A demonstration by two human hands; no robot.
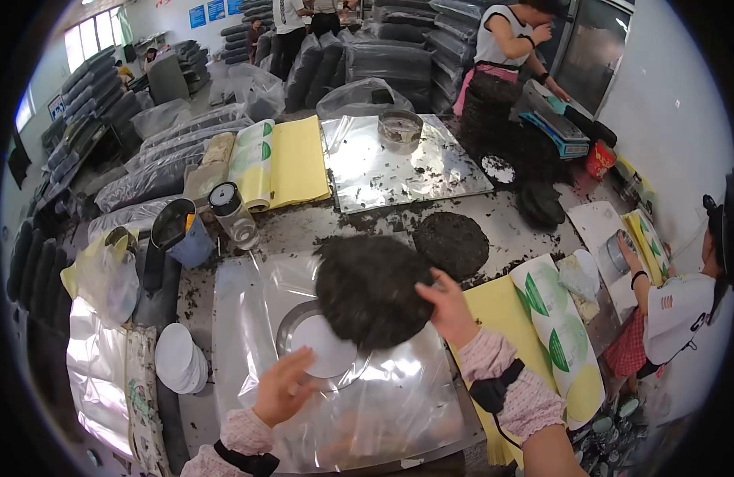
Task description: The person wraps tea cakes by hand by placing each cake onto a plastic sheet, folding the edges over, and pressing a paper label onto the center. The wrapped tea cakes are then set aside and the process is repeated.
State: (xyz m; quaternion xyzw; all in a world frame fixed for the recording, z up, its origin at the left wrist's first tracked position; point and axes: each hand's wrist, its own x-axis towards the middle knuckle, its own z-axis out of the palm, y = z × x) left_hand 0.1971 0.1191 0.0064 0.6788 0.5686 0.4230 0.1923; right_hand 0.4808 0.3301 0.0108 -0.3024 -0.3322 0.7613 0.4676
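Observation:
My right hand (450,308) grips the right edge of a round, dark cake of what looks like dried seaweed (372,292), slightly blurred, above the work surface. Below and left of it, a metal ring (285,324) surrounds a white paper disc (323,351) on a clear plastic sheet (406,417); the cake hides part of both. Close to the ring's lower left edge is my left hand (283,389), empty, its fingers apart. Another dark seaweed cake (452,245) lies flat just beyond my right hand.
Left are a stack of white discs (181,359), a blue container (184,234) and a clear jar (236,219). Yellow sheets (490,318) lie at right. Beyond are a metal plate (406,171), loose seaweed (534,155) and a scale (556,131). Two co-workers stand at right.

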